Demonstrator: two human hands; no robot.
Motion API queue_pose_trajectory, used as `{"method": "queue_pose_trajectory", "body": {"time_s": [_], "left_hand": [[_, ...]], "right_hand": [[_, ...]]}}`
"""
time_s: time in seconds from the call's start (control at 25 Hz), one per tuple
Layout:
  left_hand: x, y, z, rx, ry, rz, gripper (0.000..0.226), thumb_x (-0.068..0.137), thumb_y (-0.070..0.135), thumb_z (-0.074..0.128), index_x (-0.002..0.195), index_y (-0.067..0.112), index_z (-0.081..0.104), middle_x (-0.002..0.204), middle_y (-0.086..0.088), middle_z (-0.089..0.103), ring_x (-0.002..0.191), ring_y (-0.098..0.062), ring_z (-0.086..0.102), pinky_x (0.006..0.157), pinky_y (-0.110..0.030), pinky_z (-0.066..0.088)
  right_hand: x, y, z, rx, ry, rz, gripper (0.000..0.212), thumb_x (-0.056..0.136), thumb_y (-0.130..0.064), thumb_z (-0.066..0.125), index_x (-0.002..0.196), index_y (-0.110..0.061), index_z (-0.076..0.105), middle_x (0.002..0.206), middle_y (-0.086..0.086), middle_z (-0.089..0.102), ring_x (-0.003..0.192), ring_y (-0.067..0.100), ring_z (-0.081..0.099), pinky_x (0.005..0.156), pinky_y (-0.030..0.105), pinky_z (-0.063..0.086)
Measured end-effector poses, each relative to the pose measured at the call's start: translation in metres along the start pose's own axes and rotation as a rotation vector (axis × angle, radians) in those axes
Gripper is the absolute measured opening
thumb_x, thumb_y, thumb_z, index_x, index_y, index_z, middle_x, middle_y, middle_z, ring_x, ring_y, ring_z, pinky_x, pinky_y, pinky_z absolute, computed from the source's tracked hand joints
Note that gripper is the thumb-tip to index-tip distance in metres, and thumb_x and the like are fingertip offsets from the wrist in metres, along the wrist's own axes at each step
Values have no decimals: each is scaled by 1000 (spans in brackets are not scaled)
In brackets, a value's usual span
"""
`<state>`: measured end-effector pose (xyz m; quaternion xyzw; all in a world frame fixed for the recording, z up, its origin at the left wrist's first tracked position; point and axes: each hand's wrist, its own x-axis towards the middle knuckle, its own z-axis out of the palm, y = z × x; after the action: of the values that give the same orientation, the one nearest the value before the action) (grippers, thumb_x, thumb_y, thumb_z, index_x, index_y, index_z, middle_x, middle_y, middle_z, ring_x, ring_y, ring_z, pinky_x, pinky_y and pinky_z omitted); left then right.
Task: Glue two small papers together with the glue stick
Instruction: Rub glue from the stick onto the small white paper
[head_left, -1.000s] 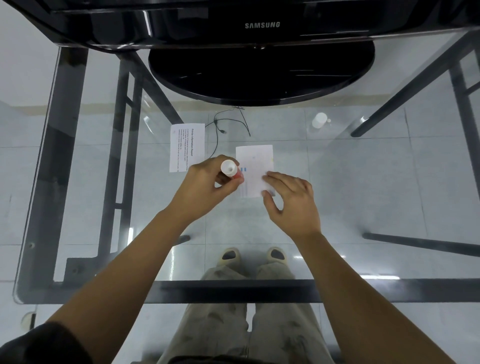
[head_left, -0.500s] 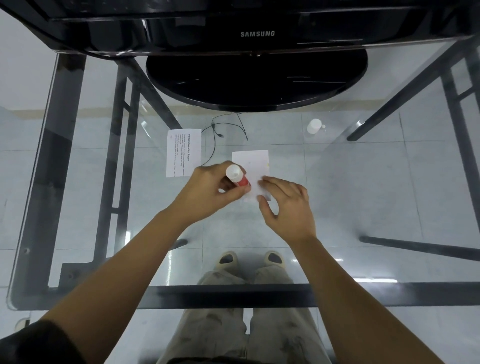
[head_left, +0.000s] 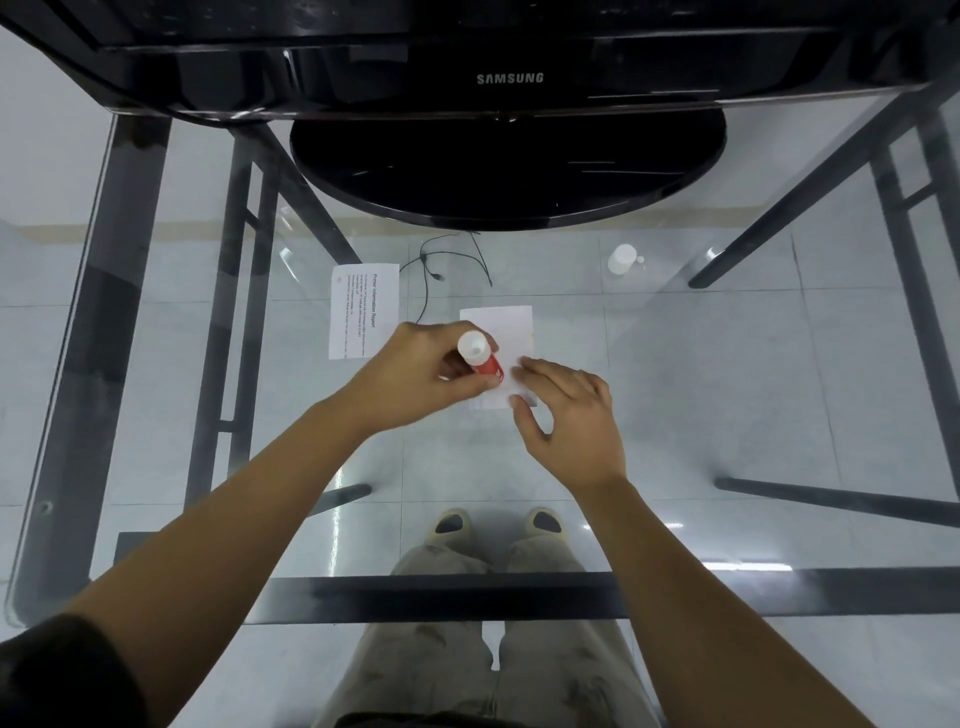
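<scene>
Glue stick (head_left: 480, 358) is red with a white end, and it sits in the left hand (head_left: 431, 379). The fingers curl tight around it. It leans over the near left part of a small white paper (head_left: 501, 327). I cannot tell if its tip touches the paper.

The right hand (head_left: 569, 421) lies flat, with straight fingers pressing on the near right corner of that paper. Its thumb sticks out to the side.

The paper lies on a glass table (head_left: 727, 389). A second paper with printed words (head_left: 363, 312) lies just to the left. A small white cap (head_left: 622, 258) stands far off to the right. A black screen (head_left: 509, 78) stands at the far side.
</scene>
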<state>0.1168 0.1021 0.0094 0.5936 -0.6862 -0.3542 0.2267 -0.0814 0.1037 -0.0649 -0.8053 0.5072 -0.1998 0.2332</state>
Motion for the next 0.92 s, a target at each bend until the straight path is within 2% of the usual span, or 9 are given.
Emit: {"method": "queue_pose_trajectory", "body": {"time_s": [0.08, 0.16, 0.24, 0.4, 0.48, 0.56, 0.76, 0.88, 0.92], "left_hand": [[5, -3, -3, 19, 7, -28, 24, 78, 29, 73, 97, 18, 64, 87, 5, 71, 73, 0, 64, 73, -12, 52], [15, -9, -12, 8, 145, -113, 23, 79, 27, 73, 98, 16, 64, 86, 7, 70, 76, -4, 65, 75, -23, 54], [22, -11, -16, -44, 224, -169, 23, 79, 27, 72, 98, 17, 63, 88, 5, 71, 81, -7, 66, 77, -27, 55], [21, -3, -5, 17, 42, -92, 25, 77, 34, 72, 98, 22, 64, 89, 4, 72, 78, -3, 64, 70, -11, 49], [28, -7, -11, 32, 96, -127, 23, 79, 32, 71, 98, 21, 63, 88, 4, 71, 76, -2, 63, 69, -10, 48], [36, -10, -18, 19, 200, -197, 21, 79, 30, 70, 97, 22, 62, 87, 5, 71, 79, -5, 63, 72, -18, 51], [37, -3, -4, -1, 57, -110, 22, 77, 32, 73, 94, 23, 63, 83, 5, 71, 72, 1, 63, 65, -6, 46], [43, -4, -11, 26, 184, -153, 23, 79, 31, 71, 98, 23, 62, 81, 10, 68, 73, 0, 62, 65, -6, 45], [44, -3, -11, 23, 178, -143, 23, 79, 32, 71, 98, 22, 62, 79, 11, 67, 73, 1, 62, 64, -5, 45]], "right_hand": [[0, 1, 0, -1, 11, -1, 31, 87, -32, 60, 115, -19, 65, 122, -2, 64, 113, 15, 59, 102, 35, 34], [-1, 1, 1, -6, 24, -3, 30, 86, -32, 60, 113, -19, 66, 122, -2, 65, 112, 14, 59, 101, 33, 33], [0, 2, 1, -6, 33, -5, 30, 86, -32, 60, 112, -18, 66, 121, -2, 65, 111, 15, 60, 101, 32, 32], [0, 2, 2, -19, 19, -3, 31, 86, -33, 61, 114, -19, 66, 122, -1, 65, 112, 16, 59, 102, 35, 32], [0, 2, 3, -15, 12, 0, 31, 86, -34, 61, 114, -19, 65, 122, -2, 64, 112, 16, 59, 102, 34, 31], [0, 3, 3, -13, 21, -2, 31, 86, -33, 61, 113, -19, 66, 122, -2, 65, 111, 16, 60, 101, 33, 32], [-1, 3, 4, -26, 21, 0, 32, 86, -34, 61, 113, -19, 65, 122, -1, 65, 111, 17, 60, 102, 34, 31], [-1, 3, 4, -32, 27, -3, 32, 85, -34, 61, 113, -18, 65, 121, -1, 65, 110, 18, 61, 101, 34, 32], [-1, 3, 4, -32, 28, -5, 32, 85, -34, 61, 112, -18, 65, 121, 0, 65, 110, 18, 61, 101, 35, 32]]}}
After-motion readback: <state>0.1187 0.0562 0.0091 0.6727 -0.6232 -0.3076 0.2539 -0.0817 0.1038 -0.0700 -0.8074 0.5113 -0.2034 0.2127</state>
